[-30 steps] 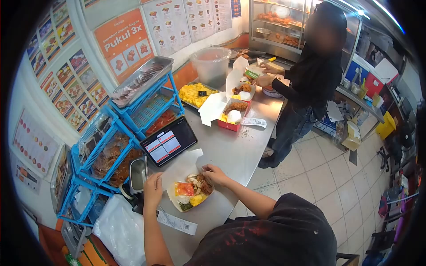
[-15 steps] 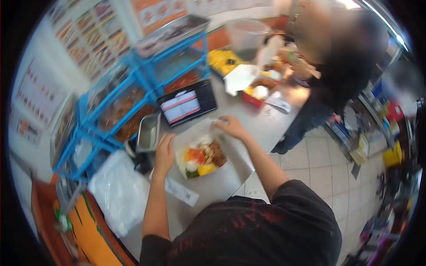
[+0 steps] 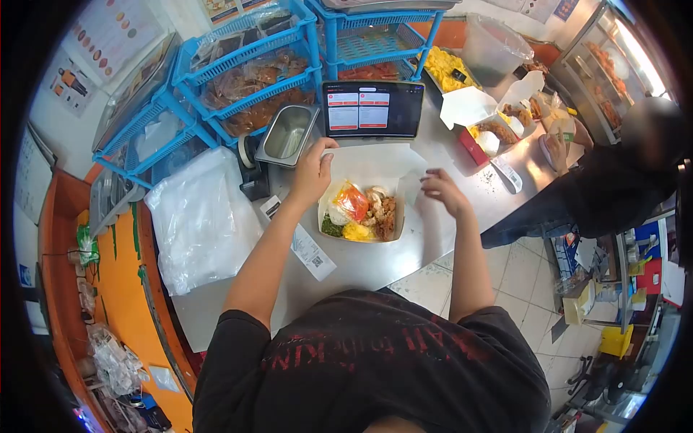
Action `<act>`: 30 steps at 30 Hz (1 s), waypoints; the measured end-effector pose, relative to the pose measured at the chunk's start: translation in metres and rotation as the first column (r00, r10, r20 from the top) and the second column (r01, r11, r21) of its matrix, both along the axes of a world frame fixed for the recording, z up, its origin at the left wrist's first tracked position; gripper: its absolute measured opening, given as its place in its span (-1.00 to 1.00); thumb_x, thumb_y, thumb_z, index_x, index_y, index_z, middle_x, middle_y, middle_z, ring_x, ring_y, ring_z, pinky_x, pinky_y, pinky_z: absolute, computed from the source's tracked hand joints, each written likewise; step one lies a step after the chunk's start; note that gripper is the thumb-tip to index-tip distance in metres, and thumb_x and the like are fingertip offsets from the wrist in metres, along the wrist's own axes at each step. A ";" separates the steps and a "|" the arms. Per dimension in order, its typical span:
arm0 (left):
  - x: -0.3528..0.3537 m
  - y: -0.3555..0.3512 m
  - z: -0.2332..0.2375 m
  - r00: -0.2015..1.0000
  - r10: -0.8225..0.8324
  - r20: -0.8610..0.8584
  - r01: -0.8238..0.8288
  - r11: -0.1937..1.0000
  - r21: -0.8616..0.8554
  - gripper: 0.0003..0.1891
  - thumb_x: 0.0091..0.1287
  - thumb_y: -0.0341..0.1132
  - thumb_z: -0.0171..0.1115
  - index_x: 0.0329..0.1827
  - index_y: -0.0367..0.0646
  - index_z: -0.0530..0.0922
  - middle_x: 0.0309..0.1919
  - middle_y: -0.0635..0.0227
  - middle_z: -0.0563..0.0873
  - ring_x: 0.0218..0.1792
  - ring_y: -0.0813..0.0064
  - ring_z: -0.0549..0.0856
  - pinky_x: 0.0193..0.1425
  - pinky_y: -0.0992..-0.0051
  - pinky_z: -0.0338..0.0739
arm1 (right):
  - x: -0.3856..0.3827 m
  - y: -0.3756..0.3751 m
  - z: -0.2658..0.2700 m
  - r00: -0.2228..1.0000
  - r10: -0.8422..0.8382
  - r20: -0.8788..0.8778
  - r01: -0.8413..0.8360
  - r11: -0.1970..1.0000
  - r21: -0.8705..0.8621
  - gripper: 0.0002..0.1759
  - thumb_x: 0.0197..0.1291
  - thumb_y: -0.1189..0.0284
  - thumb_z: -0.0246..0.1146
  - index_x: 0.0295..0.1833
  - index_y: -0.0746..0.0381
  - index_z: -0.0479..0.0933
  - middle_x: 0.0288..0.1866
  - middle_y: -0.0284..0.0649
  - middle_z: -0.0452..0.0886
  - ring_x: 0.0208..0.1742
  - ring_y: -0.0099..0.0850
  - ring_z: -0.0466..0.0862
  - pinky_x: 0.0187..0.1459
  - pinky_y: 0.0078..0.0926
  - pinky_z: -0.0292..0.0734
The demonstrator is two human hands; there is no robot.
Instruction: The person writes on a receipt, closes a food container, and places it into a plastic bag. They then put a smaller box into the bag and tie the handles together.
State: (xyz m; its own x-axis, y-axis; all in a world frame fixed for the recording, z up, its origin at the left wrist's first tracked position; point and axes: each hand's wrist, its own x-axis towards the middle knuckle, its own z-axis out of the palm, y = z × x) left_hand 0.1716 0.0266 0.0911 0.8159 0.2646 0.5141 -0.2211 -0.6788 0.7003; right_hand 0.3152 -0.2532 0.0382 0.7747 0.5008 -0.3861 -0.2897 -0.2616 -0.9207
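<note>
Box (image 3: 375,164) lies between left fingers (image 3: 324,146) and right fingers (image 3: 434,183).

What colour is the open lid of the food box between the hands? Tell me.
White; the lid shows best in the head view.

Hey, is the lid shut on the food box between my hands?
No, the lid stands open on the side toward the tablet, leaving the food inside the food box in view.
</note>
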 end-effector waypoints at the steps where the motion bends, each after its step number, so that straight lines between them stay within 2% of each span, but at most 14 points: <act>1: 0.000 0.000 0.000 1.000 -0.001 -0.001 0.001 1.000 -0.001 -0.82 0.21 -0.57 -0.01 -0.13 -0.24 0.41 -0.25 0.12 0.60 -0.18 0.05 0.59 -0.13 0.30 0.45 | -0.011 0.002 -0.007 0.999 -0.007 -0.047 0.007 1.000 -0.005 -0.43 -0.04 0.30 0.31 0.08 0.34 0.35 -0.08 -0.16 0.49 -0.14 -0.41 0.54 -0.09 -0.44 0.49; 3: 0.000 -0.001 0.000 1.000 0.005 -0.008 -0.005 0.999 -0.034 -0.83 0.21 -0.57 0.00 -0.14 -0.24 0.41 -0.27 0.12 0.60 -0.20 0.05 0.59 -0.14 0.30 0.44 | -0.033 0.015 -0.014 0.994 -0.106 0.019 0.106 0.994 -0.017 -0.55 -0.04 0.39 0.32 -0.02 0.34 0.42 -0.20 -0.19 0.54 -0.23 -0.45 0.57 -0.22 -0.52 0.53; 4: -0.003 -0.003 0.004 1.000 0.005 -0.014 -0.005 0.999 -0.035 -0.83 0.21 -0.57 0.00 -0.14 -0.24 0.41 -0.27 0.12 0.60 -0.20 0.05 0.59 -0.14 0.30 0.44 | -0.039 0.025 -0.024 0.985 -0.144 0.099 0.145 0.989 -0.001 -0.68 -0.01 0.44 0.29 -0.14 0.35 0.47 -0.36 -0.19 0.59 -0.40 -0.45 0.61 -0.38 -0.57 0.54; 5: -0.006 -0.006 0.009 0.999 0.018 -0.043 -0.020 0.998 -0.056 -0.83 0.20 -0.57 0.00 -0.14 -0.24 0.42 -0.27 0.12 0.60 -0.21 0.06 0.59 -0.14 0.29 0.44 | -0.042 0.028 -0.030 0.985 -0.145 0.093 0.146 0.989 -0.002 -0.68 -0.01 0.44 0.29 -0.14 0.35 0.47 -0.36 -0.19 0.59 -0.40 -0.45 0.61 -0.38 -0.57 0.54; 8: -0.015 -0.016 0.011 0.996 0.054 -0.071 -0.061 0.994 -0.090 -0.83 0.20 -0.57 0.00 -0.15 -0.25 0.42 -0.28 0.11 0.60 -0.22 0.07 0.59 -0.16 0.30 0.44 | -0.057 0.051 -0.005 0.908 -0.253 0.334 0.303 0.947 -0.105 -0.76 -0.01 0.48 0.23 -0.19 0.33 0.51 -0.51 -0.08 0.61 -0.64 -0.39 0.61 -0.50 -0.48 0.53; 13: -0.029 -0.024 0.005 0.991 0.126 -0.037 -0.128 0.990 -0.052 -0.83 0.20 -0.59 -0.02 -0.16 -0.25 0.43 -0.30 0.11 0.60 -0.26 0.09 0.60 -0.20 0.33 0.45 | -0.067 0.072 -0.002 0.873 -0.080 0.482 0.231 0.937 -0.263 -0.78 0.02 0.42 0.17 -0.24 0.33 0.56 -0.54 0.00 0.60 -0.56 -0.16 0.63 -0.38 -0.28 0.53; 15: -0.032 -0.026 0.007 0.988 0.153 -0.026 -0.155 0.985 -0.076 -0.84 0.21 -0.59 -0.02 -0.17 -0.26 0.44 -0.31 0.11 0.60 -0.26 0.11 0.62 -0.18 0.34 0.46 | -0.087 0.075 -0.002 0.619 0.120 0.776 0.352 0.841 -0.410 -0.82 0.06 0.43 0.14 -0.28 0.31 0.56 -0.52 -0.01 0.60 -0.50 -0.06 0.62 -0.38 -0.19 0.50; 17: -0.036 -0.027 0.008 0.989 0.139 -0.042 -0.143 0.982 -0.124 -0.85 0.22 -0.58 -0.02 -0.17 -0.27 0.44 -0.31 0.11 0.61 -0.25 0.13 0.62 -0.17 0.35 0.46 | -0.101 0.073 0.005 0.672 0.108 0.733 0.361 0.816 -0.452 -0.86 0.05 0.48 0.11 -0.37 0.32 0.53 -0.51 -0.03 0.59 -0.40 -0.03 0.57 -0.31 -0.14 0.45; 19: -0.039 -0.028 0.004 0.988 0.140 -0.066 -0.149 0.973 -0.177 -0.85 0.22 -0.58 -0.02 -0.18 -0.28 0.44 -0.32 0.11 0.61 -0.24 0.14 0.63 -0.16 0.36 0.47 | -0.108 0.068 0.000 0.474 0.138 0.870 0.355 0.874 -0.332 -0.88 0.02 0.49 0.10 -0.41 0.32 0.50 -0.49 -0.03 0.58 -0.33 -0.03 0.50 -0.23 -0.14 0.39; 20: -0.039 -0.026 0.000 0.990 0.127 -0.059 -0.137 0.970 -0.202 -0.86 0.23 -0.57 -0.02 -0.18 -0.28 0.44 -0.32 0.10 0.61 -0.25 0.17 0.63 -0.15 0.37 0.47 | -0.109 0.069 -0.003 0.524 0.098 0.846 0.353 0.879 -0.321 -0.89 0.00 0.49 0.10 -0.43 0.32 0.48 -0.48 -0.03 0.57 -0.29 -0.05 0.42 -0.17 -0.15 0.32; 24: -0.037 -0.022 -0.002 0.992 0.088 -0.088 -0.109 0.955 -0.275 -0.87 0.25 -0.56 -0.02 -0.17 -0.29 0.45 -0.32 0.13 0.62 -0.25 0.31 0.64 -0.12 0.43 0.47 | -0.093 0.057 -0.011 0.522 0.112 0.846 0.350 0.876 -0.332 -0.86 0.00 0.47 0.11 -0.44 0.33 0.51 -0.47 -0.01 0.59 -0.34 -0.05 0.48 -0.22 -0.21 0.39; 26: -0.040 -0.019 0.001 0.991 0.032 -0.129 -0.076 0.932 -0.355 -0.87 0.25 -0.55 -0.01 -0.17 -0.30 0.46 -0.31 0.15 0.62 -0.25 0.36 0.63 -0.09 0.46 0.47 | -0.083 0.045 -0.011 0.834 0.029 0.551 0.162 0.942 -0.294 -0.83 -0.02 0.44 0.15 -0.43 0.34 0.54 -0.48 -0.02 0.61 -0.43 -0.17 0.56 -0.31 -0.34 0.47; 28: -0.043 -0.011 0.003 0.983 -0.068 -0.168 -0.020 0.881 -0.473 -0.88 0.24 -0.54 0.01 -0.19 -0.31 0.48 -0.31 0.21 0.63 -0.23 0.47 0.61 -0.04 0.51 0.45 | -0.073 0.036 -0.013 0.937 0.048 0.347 0.059 0.955 -0.291 -0.81 -0.03 0.41 0.19 -0.40 0.34 0.57 -0.51 -0.07 0.61 -0.50 -0.36 0.58 -0.38 -0.47 0.47; 30: -0.046 -0.007 0.008 0.980 -0.064 -0.186 -0.017 0.914 -0.405 -0.87 0.24 -0.55 0.02 -0.19 -0.30 0.49 -0.28 0.26 0.63 -0.18 0.51 0.60 -0.01 0.52 0.44 | -0.066 0.029 -0.023 0.973 0.032 0.227 0.024 0.970 -0.240 -0.81 -0.03 0.40 0.24 -0.42 0.34 0.56 -0.55 -0.26 0.56 -0.51 -0.49 0.49 -0.41 -0.52 0.42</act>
State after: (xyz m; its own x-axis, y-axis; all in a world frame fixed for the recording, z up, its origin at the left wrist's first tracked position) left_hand 0.1253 0.0195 0.0995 0.8962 0.3953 0.2013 -0.0678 -0.3263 0.9428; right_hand 0.2497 -0.2237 0.0156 0.8541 0.4186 -0.3087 -0.0782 -0.4835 -0.8719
